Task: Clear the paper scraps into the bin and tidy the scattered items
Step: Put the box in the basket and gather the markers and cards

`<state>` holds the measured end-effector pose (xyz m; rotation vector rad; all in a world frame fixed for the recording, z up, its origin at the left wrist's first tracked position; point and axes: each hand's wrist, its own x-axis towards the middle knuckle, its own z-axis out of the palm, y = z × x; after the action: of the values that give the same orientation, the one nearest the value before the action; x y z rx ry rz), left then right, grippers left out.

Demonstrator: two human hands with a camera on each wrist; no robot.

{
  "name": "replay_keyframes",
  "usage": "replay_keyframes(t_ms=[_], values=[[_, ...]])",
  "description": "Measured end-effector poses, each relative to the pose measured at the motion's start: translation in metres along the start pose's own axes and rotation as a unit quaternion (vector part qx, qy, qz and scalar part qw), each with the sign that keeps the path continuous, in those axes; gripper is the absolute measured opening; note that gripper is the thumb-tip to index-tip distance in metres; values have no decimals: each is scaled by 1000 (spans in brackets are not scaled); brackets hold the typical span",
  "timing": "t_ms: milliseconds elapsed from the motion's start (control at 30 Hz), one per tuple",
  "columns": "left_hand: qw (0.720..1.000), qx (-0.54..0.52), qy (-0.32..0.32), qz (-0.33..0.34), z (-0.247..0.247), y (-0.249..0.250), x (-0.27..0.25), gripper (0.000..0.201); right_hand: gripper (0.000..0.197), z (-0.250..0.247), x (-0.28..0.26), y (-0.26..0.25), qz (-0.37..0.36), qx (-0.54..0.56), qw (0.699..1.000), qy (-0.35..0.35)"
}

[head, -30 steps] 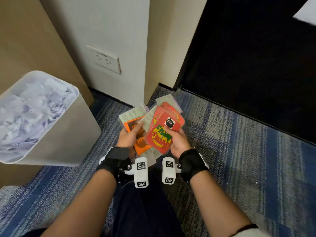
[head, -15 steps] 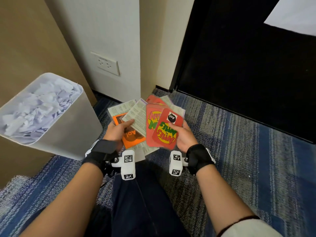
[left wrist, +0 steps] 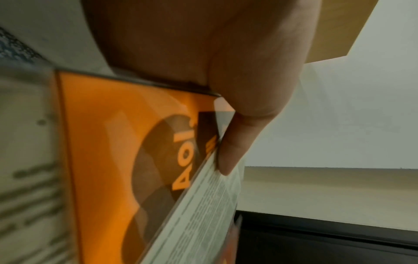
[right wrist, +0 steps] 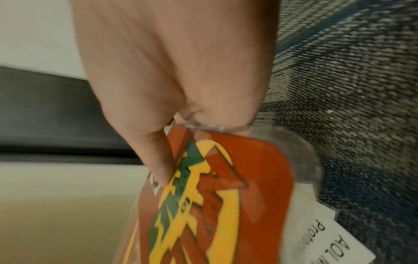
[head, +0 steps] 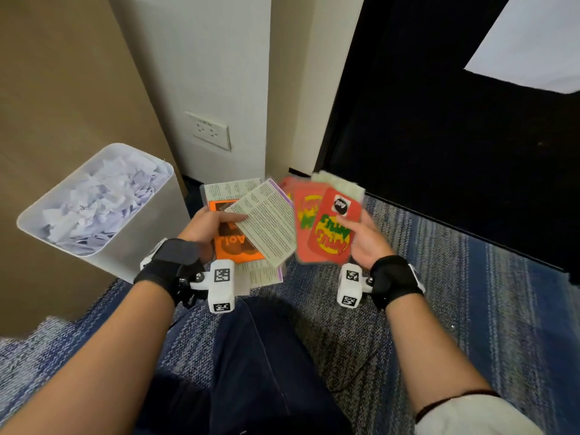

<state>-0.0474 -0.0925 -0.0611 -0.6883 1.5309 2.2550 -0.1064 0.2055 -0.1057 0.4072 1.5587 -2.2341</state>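
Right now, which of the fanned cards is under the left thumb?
The white text-printed card, lying angled over the orange card. The left hand pins its edge with the thumb; the red cards sit in the right hand.

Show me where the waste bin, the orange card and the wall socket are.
waste bin [head: 147, 233]: head view, on its bare front wall.
orange card [head: 233, 246]: head view, on its printed face below the left thumb.
wall socket [head: 209, 130]: head view, on the middle of its white plate.

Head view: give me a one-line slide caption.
Left hand holds orange card, right hand red cards, beside paper-filled bin.
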Motion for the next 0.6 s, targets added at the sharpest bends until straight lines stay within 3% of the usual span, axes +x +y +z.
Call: replay_keyframes(t_ms=[100,200,433,600], values=[[999,37,6,2,10,-4,-4,35,48,23,-10,0,26,-100,993,-62],[998,55,24,7,12,-7,-5,31,47,32,-13,-1,33,-128,988,-84],[1000,13,-2,0,6,-7,-10,30,43,25,-4,16,3,43,999,19],[1000,30,-8,-2,8,-7,-9,31,41,21,0,27,1,95,991,99]])
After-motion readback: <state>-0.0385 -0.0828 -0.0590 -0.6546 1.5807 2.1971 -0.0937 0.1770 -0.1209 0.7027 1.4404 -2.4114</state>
